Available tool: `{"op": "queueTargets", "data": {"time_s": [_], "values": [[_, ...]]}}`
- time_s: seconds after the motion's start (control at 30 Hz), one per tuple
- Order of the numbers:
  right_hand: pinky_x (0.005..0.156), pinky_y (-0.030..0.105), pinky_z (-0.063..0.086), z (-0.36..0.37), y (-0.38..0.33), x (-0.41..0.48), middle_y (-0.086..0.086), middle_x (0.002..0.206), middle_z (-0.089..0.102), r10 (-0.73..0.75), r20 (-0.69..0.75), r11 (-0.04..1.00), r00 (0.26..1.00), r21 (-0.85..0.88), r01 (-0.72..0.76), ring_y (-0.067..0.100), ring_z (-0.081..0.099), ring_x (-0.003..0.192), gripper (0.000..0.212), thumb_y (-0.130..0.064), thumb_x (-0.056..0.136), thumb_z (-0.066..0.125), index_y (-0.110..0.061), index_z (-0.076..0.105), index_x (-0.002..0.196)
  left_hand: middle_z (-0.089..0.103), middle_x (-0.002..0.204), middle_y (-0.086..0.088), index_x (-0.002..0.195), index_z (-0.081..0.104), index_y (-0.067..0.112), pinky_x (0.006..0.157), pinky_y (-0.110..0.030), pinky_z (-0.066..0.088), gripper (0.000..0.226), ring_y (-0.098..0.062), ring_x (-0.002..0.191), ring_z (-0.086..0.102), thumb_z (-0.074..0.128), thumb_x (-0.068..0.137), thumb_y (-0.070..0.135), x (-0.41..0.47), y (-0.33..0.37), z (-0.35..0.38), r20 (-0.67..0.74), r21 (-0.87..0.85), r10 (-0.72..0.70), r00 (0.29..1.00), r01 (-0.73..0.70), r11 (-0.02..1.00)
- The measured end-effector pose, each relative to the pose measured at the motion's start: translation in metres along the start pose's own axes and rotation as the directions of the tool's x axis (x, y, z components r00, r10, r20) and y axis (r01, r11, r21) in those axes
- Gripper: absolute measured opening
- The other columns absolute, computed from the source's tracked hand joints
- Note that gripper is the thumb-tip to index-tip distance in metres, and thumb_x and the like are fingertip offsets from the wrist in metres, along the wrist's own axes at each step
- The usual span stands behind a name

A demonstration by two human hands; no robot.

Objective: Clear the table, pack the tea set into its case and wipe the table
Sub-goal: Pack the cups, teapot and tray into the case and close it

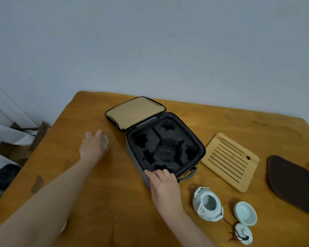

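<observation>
Left hand point(92, 147): fingers wrapped round the cup point(104, 140), which stands on or just off the table point(114, 193), well left of the case point(201, 146); I cannot tell whether its foot has lifted. Right hand point(163, 182): fingers curled onto the near rim of the case, steadying it. The case lies open, case lid point(135, 113) folded back flat, and every foam slot point(140, 139) visible is unfilled. The pot point(206, 205), bowl point(245, 213) and pot lid point(243, 235) sit near my right forearm; the tray point(230, 161) and mat point(291, 184) lie beyond.

Risks, as I judge them: the cup is small and glazed, and my grip covers much of it, so a loose hold during the carry could drop it on the wood and chip it. Pressed askew into a snug slot, it could jam or tip. My right hand partly covers the nearest slot and could block the approach. A cord appears to tie the pot to its lid; a sweep of my right arm could snag it and drag either piece. A dark mark point(37, 183) on the table under my left arm awaits wiping.
</observation>
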State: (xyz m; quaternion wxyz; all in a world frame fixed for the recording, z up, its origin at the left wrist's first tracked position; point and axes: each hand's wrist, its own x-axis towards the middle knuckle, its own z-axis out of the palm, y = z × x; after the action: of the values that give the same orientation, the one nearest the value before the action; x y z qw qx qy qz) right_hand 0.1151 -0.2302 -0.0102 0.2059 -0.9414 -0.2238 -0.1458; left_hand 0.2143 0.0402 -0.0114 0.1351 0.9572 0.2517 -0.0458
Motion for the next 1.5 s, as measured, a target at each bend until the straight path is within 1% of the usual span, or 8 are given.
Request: {"op": "queueTargets", "data": {"time_s": [0.23, 0.37, 0.6, 0.83, 1.0, 1.1, 1.3, 1.5], "values": [[0.072, 0.023, 0.053, 0.021, -0.046, -0.005, -0.006, 0.085, 0.064, -0.039, 0.098, 0.993, 0.994, 0.115, 0.028, 0.013, 0.059, 0.076, 0.057, -0.008, 0.057, 0.091, -0.019, 0.071, 0.109, 0.053, 0.111, 0.006, 0.125, 0.049, 0.029, 0.078, -0.027, 0.045, 0.047, -0.011, 0.098, 0.052, 0.067, 0.084, 0.041, -0.066, 0.005, -0.027, -0.236, -0.442, 0.249, 0.939, -0.332, 0.833], [0.081, 0.026, 0.053, 0.024, -0.059, -0.004, -0.003, 0.102, 0.069, -0.185, 0.115, 0.968, 0.976, 0.193, 0.16, 0.015, 0.064, 0.086, 0.05, -0.009, 0.07, 0.082, -0.017, 0.067, 0.117, 0.057, 0.109, 0.012, 0.129, 0.053, 0.031, 0.081, -0.018, 0.044, 0.049, -0.002, 0.098, 0.053, 0.069, 0.084, 0.039, -0.11, 0.025, -0.045, -0.141, -0.493, 0.422, 0.896, -0.433, 0.755], [0.103, 0.046, 0.046, -0.019, 0.002, -0.026, -0.003, 0.108, 0.07, -0.079, 0.061, 0.997, 0.995, 0.022, 0.078, 0.018, 0.064, 0.104, 0.037, -0.017, 0.074, 0.082, -0.018, 0.072, 0.11, 0.057, 0.118, 0.009, 0.13, 0.056, 0.029, 0.088, -0.02, 0.045, 0.056, -0.007, 0.107, 0.053, 0.069, 0.079, 0.049, -0.146, 0.04, -0.033, 0.199, -0.285, 0.448, 0.872, -0.386, 0.878], [0.116, 0.035, 0.017, -0.036, 0.035, -0.037, 0.002, 0.13, 0.059, 0.019, 0.191, 1.0, 0.981, 0.011, -0.021, 0.022, 0.05, 0.128, 0.046, -0.028, 0.088, 0.069, -0.018, 0.058, 0.132, 0.046, 0.119, 0.002, 0.129, 0.053, 0.023, 0.083, -0.028, 0.049, 0.053, -0.018, 0.103, 0.053, 0.061, 0.081, 0.044, -0.155, 0.057, -0.029, 0.367, -0.046, 0.373, 0.853, -0.383, 0.922], [0.117, 0.03, -0.006, -0.043, 0.031, -0.035, 0.003, 0.148, 0.041, 0.022, 0.301, 0.999, 0.953, 0.032, -0.033, 0.023, 0.026, 0.144, 0.056, -0.039, 0.096, 0.055, -0.021, 0.039, 0.147, 0.038, 0.114, -0.001, 0.121, 0.045, 0.021, 0.082, -0.03, 0.04, 0.047, -0.021, 0.104, 0.044, 0.04, 0.085, 0.05, -0.162, 0.065, -0.016, 0.274, 0.139, 0.398, 0.875, -0.446, 0.884], [0.115, 0.027, -0.013, -0.046, 0.031, -0.034, 0.002, 0.154, 0.031, 0.015, 0.334, 0.999, 0.942, 0.024, -0.025, 0.02, 0.015, 0.148, 0.059, -0.042, 0.098, 0.05, -0.024, 0.03, 0.151, 0.04, 0.138, -0.002, 0.134, 0.041, 0.026, 0.108, -0.038, 0.024, 0.066, -0.026, 0.134, 0.031, 0.013, 0.081, 0.051, -0.169, 0.058, 0.005, 0.13, 0.211, 0.496, 0.859, -0.513, 0.832], [0.111, 0.026, -0.019, -0.044, 0.031, -0.034, 0.001, 0.157, 0.025, 0.016, 0.368, 1.0, 0.93, 0.005, -0.019, 0.018, 0.006, 0.15, 0.061, -0.038, 0.099, 0.049, -0.025, 0.024, 0.153, -0.002, 0.162, 0.002, 0.155, 0.002, 0.027, 0.118, -0.047, -0.01, 0.085, -0.019, 0.149, -0.007, -0.017, 0.076, 0.052, -0.168, 0.059, 0.018, 0.198, 0.247, 0.472, 0.859, -0.51, 0.824], [0.11, 0.027, -0.021, -0.041, 0.03, -0.036, 0.002, 0.158, 0.023, 0.03, 0.379, 0.999, 0.925, -0.026, -0.022, 0.019, 0.003, 0.15, 0.064, -0.036, 0.097, 0.052, -0.026, 0.023, 0.153, -0.017, 0.16, 0.0, 0.153, -0.01, 0.025, 0.115, -0.053, -0.016, 0.063, -0.022, 0.148, -0.011, 0.005, 0.099, 0.052, -0.158, 0.067, 0.019, 0.33, 0.36, 0.395, 0.857, -0.502, 0.787]]}}
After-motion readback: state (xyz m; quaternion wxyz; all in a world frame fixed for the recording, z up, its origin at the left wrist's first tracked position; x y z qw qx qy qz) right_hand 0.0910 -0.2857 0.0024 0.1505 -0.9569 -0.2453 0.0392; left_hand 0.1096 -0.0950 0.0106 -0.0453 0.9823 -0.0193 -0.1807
